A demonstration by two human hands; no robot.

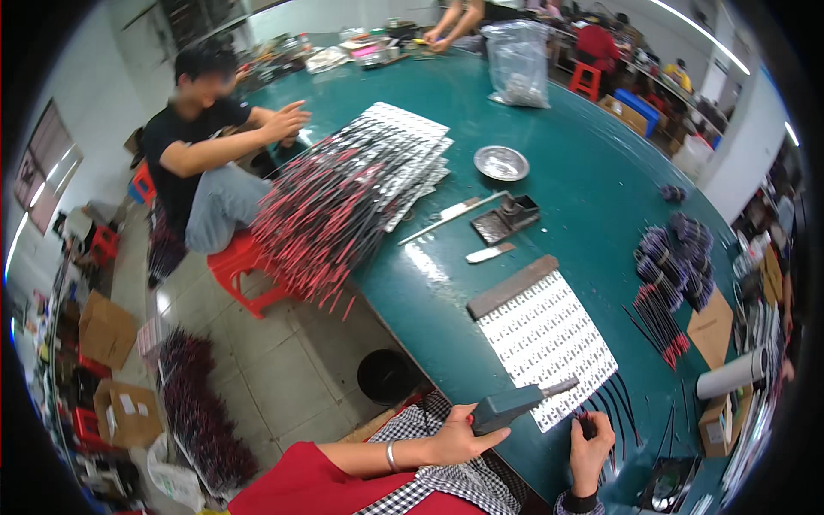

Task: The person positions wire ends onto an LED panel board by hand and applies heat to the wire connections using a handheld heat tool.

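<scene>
My left hand (457, 442) is closed round the boxy dark green handle of a soldering iron (508, 408). Its metal tip lies over the lower edge of a white sheet of small circuit boards (549, 343). Just beyond that edge, at the lower right, the fingers of my right hand (590, 446) pinch a black wire, mostly hidden by the fingers. Several black wires (631, 410) curve away from the sheet beside this hand. Across the sheet's far end lies a brown bar (513, 287).
A shallow metal dish (501, 163), dark metal tray (505, 220) and flat blade (489, 253) lie beyond the sheet. Wired boards (343, 197) are stacked left, near a seated person (206, 146). Wire bundles (678, 257) lie right. A black bucket (386, 376) stands below the table edge.
</scene>
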